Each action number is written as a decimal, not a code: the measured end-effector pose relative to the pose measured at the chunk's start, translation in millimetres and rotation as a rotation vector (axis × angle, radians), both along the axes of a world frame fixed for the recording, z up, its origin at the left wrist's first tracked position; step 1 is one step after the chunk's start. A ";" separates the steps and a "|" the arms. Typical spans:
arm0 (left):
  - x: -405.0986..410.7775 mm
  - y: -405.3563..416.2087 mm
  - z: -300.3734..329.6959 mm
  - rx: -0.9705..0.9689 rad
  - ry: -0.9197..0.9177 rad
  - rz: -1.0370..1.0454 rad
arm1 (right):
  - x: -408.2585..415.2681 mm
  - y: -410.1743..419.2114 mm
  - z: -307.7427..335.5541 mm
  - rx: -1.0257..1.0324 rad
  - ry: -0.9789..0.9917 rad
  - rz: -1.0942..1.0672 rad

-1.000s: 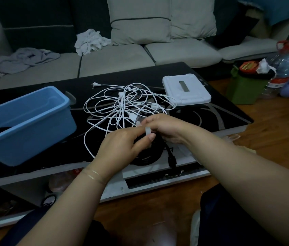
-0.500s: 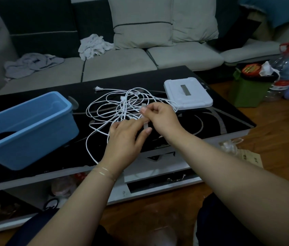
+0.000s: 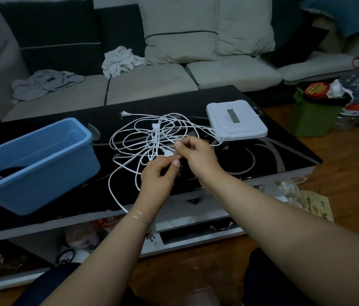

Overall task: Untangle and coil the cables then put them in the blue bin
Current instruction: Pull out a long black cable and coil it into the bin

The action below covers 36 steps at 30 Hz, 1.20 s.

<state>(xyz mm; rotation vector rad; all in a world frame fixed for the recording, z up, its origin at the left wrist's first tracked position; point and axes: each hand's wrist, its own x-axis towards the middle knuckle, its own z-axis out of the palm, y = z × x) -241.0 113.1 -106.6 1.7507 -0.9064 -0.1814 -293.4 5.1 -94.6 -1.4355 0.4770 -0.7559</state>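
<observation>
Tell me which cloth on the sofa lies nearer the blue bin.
The grey cloth on the left seat, spread low and flat. The white cloth is bunched farther right against the pillow, farther from the blue bin.

Your cables (image 3: 152, 138) are white, tangled on a glossy black counter (image 3: 262, 155) patterned with pale grey swirling lines. The bin (image 3: 41, 164) is light blue, and the flat box (image 3: 236, 122) is white with a grey slot. Behind, you see cream sofa cushions (image 3: 152, 85), a cream pillow (image 3: 180, 29) with one dark stripe, and a green container (image 3: 313, 120) on brown wooden floor (image 3: 350, 168).
</observation>
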 end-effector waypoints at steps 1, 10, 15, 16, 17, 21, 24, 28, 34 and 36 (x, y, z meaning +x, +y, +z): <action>0.4 1.1 -0.2 0.001 0.017 -0.003 | -0.2 1.1 -0.3 0.001 -0.008 -0.001; 0.1 3.3 -6.1 -0.077 0.098 -0.058 | -1.8 3.3 -1.0 0.117 0.001 -0.007; 13.4 5.4 1.8 -0.022 0.417 -0.188 | -7.0 6.6 2.7 0.107 0.016 0.082; 16.2 7.1 4.0 -0.009 0.436 -0.218 | -7.0 7.0 3.4 0.059 0.036 0.094; 18.8 8.9 6.1 -0.001 0.451 -0.243 | -6.7 7.4 4.6 -0.007 0.062 0.099; 23.9 13.6 7.4 0.033 0.499 -0.276 | -8.1 8.0 9.8 -0.266 0.142 0.140; 28.5 13.7 4.3 0.004 0.532 -0.247 | -10.0 9.0 12.3 -0.345 0.156 0.209; 28.3 13.3 2.5 -0.006 0.504 -0.224 | -12.5 8.8 12.8 -0.382 0.154 0.274; 24.0 12.1 2.4 -0.024 0.481 -0.199 | -13.8 7.4 12.0 -0.345 0.158 0.287; 21.8 10.8 2.5 -0.051 0.473 -0.179 | -13.3 7.5 13.2 -0.268 0.129 0.278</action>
